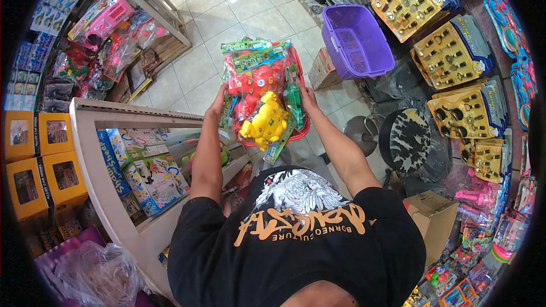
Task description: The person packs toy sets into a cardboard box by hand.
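Between my two hands is a red plastic basket [307, 128] heaped with bagged toys. My left hand [216, 104] grips its left side, the fingers partly hidden under the packs. My right hand [307, 98] is closed around the right rim, beside a green bagged toy [293, 102]. On top lies a yellow frog toy [266, 122] with dark spots. Behind it are red frog toys in a clear bag with a green "Frog" header card [259, 61]. Another header card [278, 146] hangs over the near edge.
A purple basket [355, 45] rests on a cardboard box [325, 71] at the right. A black-and-white stool [405, 139] stands nearer. White-framed shelving [85, 136] with boxed toys lines the left. Carded kitchen tools [455, 51] hang along the right wall. Tiled floor [227, 5] stretches ahead.
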A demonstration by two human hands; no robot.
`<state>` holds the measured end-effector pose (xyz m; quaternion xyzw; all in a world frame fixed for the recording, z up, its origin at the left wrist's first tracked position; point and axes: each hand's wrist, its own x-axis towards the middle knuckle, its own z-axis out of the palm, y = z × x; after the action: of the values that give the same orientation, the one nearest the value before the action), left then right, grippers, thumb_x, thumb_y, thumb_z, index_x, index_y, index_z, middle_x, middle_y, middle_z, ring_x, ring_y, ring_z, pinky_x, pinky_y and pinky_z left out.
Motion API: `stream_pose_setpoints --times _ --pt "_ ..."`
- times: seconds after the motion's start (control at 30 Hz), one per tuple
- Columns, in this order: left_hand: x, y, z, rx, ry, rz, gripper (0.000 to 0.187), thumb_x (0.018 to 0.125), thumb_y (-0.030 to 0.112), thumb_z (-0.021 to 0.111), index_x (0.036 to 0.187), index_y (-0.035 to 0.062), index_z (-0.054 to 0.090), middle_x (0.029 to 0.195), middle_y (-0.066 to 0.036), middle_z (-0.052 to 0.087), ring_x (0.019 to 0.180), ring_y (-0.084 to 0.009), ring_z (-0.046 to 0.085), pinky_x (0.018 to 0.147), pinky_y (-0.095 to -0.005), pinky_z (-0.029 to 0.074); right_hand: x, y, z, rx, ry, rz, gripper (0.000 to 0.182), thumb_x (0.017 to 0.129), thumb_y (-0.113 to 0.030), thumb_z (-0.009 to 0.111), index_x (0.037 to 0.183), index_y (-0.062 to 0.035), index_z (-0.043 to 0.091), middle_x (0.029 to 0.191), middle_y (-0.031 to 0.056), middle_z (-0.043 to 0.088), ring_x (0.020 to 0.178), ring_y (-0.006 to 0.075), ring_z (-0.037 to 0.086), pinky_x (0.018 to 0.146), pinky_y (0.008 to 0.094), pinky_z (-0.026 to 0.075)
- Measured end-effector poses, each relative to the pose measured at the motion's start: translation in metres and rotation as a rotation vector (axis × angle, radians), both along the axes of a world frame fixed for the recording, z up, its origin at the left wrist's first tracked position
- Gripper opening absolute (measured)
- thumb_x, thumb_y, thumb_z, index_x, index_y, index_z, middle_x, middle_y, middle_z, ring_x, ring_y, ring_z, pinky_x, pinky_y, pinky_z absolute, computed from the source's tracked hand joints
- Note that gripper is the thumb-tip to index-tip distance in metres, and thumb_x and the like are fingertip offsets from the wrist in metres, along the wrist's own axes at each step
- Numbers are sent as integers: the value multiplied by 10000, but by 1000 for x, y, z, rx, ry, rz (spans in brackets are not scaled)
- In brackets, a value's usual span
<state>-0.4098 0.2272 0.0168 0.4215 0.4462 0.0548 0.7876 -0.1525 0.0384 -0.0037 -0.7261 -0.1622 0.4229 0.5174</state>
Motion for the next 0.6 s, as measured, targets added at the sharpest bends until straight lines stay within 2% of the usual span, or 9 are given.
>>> stream_pose_setpoints --times 0.03,0.1,0.13,0.23,0.27,0.33,0.47,0.57,0.6 --pt "5 -4 21 -7 -1 -7 706 882 605 266 1335 81 408 1224 -81 548 1048 -216 565 936 -354 422 4 -1 -10 -7 -1 -7 822 683 -719 555 932 63 604 869 138 623 822 204 588 745 312 457" --pt "13 -13 43 -9 -26 -25 710 880 609 282 1326 73 416 1211 -89 554 1062 -213 557 944 -353 415 22 -5 -45 24 40 -61 905 668 -733 559 1067 78 524 1007 168 587 922 225 569 811 319 446" --pt "15 -12 42 -42 -67 -48 710 885 602 292 1341 66 389 1242 -97 529 1107 -209 525 982 -343 377 27 -10 -31 45 123 -22 959 658 -746 561 1136 80 462 1094 181 544 977 240 548 848 327 433" --pt "34 -16 48 105 -28 -105 717 891 601 290 1360 62 352 1281 -102 494 1147 -219 486 1010 -334 334 45 -35 -1 72 142 -52 923 677 -728 567 1121 76 481 1091 175 543 960 222 550 827 322 441" --pt "43 -26 50 250 -43 -97 727 888 621 267 1307 50 430 1181 -94 568 1047 -189 556 912 -309 435 52 -47 7 74 137 -80 923 677 -728 567 1121 76 481 1091 175 543 960 222 550 827 322 441" --pt "59 -39 59 253 -45 -141 727 891 618 265 1311 47 423 1199 -96 557 1067 -186 545 919 -307 430 50 -72 72 167 170 -26 910 692 -719 559 1122 80 485 1063 166 559 933 214 559 818 325 442" --pt "91 -76 48 216 -111 -261 723 897 605 259 1326 41 400 1220 -103 542 1058 -194 556 921 -304 432 70 -129 31 22 61 -279 818 737 -705 514 1012 64 562 934 129 599 855 191 572 789 319 450" --pt "118 -112 42 199 -126 -278 730 888 615 262 1307 40 423 1145 -105 583 928 -203 611 846 -307 477 70 -182 66 18 94 -310 806 745 -708 497 957 64 588 919 128 600 870 197 571 793 324 449" --pt "123 -124 44 191 -76 -328 732 882 623 268 1283 38 449 1086 -102 604 864 -194 618 790 -307 493 66 -198 86 -13 108 -323 839 744 -722 475 997 68 599 961 139 610 907 223 578 818 347 444"
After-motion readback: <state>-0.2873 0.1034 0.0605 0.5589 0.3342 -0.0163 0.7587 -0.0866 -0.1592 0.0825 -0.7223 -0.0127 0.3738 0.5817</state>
